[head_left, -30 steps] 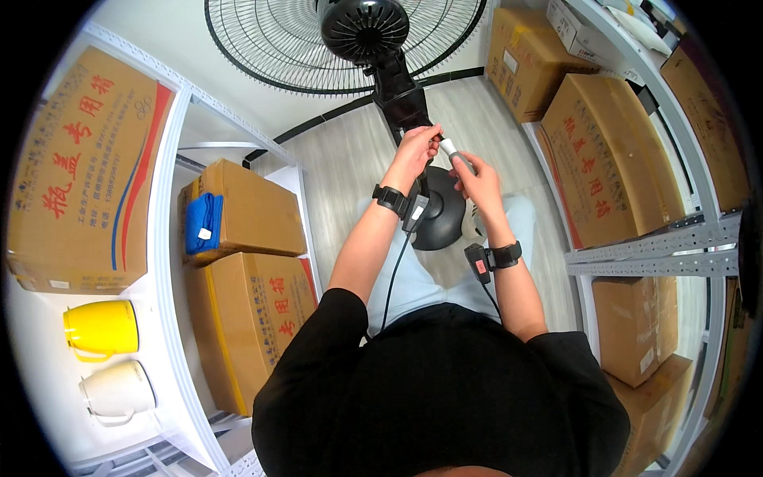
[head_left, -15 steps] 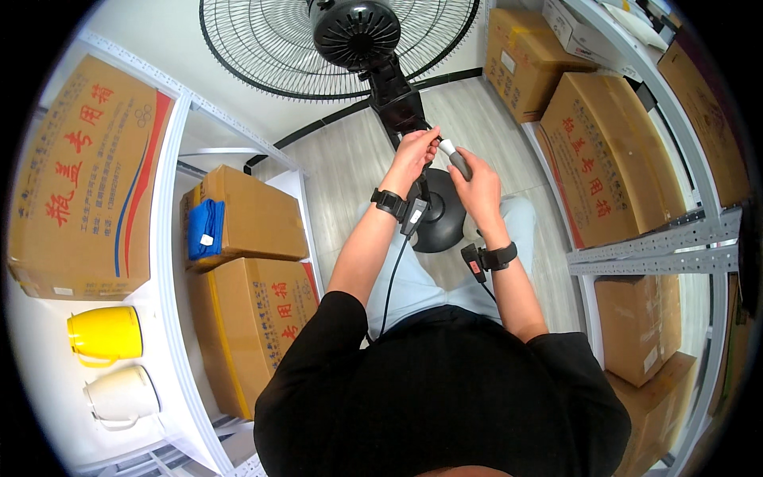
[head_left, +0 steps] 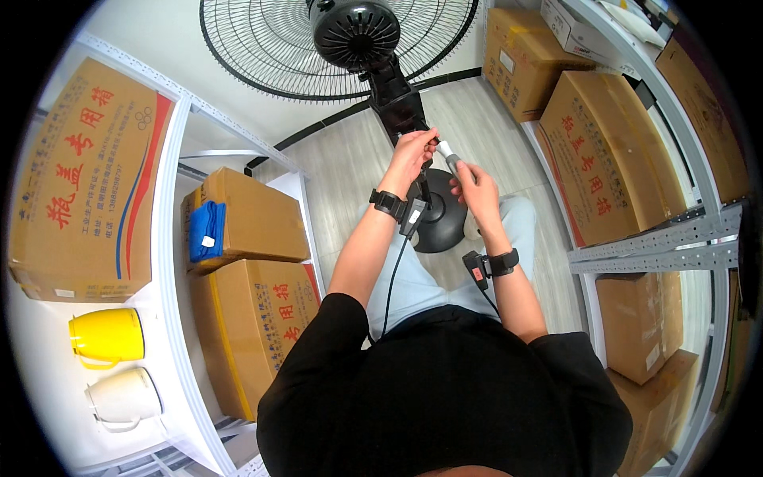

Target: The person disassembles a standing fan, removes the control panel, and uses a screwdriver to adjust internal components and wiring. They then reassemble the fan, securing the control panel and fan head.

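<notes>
A black pedestal fan [head_left: 397, 107] stands in front of me, its wire cage at the top and its round base on the floor between my legs. My left hand [head_left: 413, 153] is closed in a pinch against the fan's neck, just under the control housing; whatever its fingertips hold is too small to make out. My right hand [head_left: 477, 189] grips the grey handle of a screwdriver [head_left: 450, 156] with a white collar. The screwdriver tilts up and leftward, its front end close to my left fingertips. The exact contact point cannot be seen.
Shelving on the left carries cardboard boxes [head_left: 87, 183], a yellow jug [head_left: 107, 335], a white jug [head_left: 123, 395] and a folded blue cloth [head_left: 208, 230]. More cardboard boxes [head_left: 612, 159] fill the right rack [head_left: 660, 253]. Cabled devices are strapped to both my wrists.
My right hand has shifted slightly, and its fingers now sit differently round the screwdriver's handle, lower down. The left hand stays at the fan's neck.
</notes>
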A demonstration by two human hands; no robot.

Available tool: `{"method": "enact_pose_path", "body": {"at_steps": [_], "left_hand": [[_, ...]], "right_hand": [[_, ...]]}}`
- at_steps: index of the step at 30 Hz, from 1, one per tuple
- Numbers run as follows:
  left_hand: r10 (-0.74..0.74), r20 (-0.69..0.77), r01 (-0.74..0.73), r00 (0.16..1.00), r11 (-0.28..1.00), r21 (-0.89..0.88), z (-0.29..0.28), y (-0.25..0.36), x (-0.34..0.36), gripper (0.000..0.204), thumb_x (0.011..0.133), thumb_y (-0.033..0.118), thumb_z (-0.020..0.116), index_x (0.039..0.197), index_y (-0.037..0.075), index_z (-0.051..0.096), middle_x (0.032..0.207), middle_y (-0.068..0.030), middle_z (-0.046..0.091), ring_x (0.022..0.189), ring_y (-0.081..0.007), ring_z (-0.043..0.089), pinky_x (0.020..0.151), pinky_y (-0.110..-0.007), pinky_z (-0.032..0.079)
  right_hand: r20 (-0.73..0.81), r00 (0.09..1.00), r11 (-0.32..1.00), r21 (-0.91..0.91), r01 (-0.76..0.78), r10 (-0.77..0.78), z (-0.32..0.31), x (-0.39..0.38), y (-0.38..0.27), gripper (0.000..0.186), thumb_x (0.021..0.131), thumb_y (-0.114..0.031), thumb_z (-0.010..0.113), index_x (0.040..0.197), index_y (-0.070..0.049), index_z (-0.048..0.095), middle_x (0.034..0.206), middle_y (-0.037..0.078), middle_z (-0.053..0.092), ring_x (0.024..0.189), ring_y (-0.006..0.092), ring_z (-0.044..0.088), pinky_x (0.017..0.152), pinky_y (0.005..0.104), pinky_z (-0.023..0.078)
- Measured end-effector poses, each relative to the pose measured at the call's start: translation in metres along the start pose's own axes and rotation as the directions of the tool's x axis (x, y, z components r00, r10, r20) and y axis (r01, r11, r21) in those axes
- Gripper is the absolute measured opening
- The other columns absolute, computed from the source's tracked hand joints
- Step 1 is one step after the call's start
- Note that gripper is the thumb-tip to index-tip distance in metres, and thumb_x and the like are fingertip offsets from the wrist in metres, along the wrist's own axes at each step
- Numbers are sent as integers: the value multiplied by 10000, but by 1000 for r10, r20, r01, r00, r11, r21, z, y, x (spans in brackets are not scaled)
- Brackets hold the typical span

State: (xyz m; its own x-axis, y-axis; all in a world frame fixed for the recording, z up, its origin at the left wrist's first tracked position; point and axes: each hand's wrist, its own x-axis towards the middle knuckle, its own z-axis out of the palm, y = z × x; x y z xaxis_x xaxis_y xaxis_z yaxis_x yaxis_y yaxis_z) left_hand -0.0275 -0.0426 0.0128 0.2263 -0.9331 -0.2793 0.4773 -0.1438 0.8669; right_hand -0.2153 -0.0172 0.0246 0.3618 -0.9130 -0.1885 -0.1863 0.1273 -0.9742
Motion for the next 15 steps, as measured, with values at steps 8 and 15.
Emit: {"method": "enact_pose_path", "body": {"at_steps": [8, 15], "left_hand": [[36, 25, -36, 999, 999, 10, -3, -3, 5, 149, 866, 152, 676, 798, 40, 604, 693, -2, 562, 601, -62, 503, 507, -185, 385], [3, 24, -2, 1000, 1000, -19, 2, -1, 3, 142, 863, 143, 675, 803, 37, 601, 692, -4, 561, 593, -69, 509, 500, -191, 395]], "right_hand": [[26, 997, 910, 406, -83, 79, 1, -1, 6, 487, 952, -467, 490, 1093, -14, 599, 805, 102, 670, 601, 91, 579, 518, 221, 435], [-160, 958, 947, -260, 190, -237, -4, -4, 4, 436, 902, -395, 600, 1102, -8, 590, 742, 92, 667, 599, 136, 605, 542, 281, 465]]}}
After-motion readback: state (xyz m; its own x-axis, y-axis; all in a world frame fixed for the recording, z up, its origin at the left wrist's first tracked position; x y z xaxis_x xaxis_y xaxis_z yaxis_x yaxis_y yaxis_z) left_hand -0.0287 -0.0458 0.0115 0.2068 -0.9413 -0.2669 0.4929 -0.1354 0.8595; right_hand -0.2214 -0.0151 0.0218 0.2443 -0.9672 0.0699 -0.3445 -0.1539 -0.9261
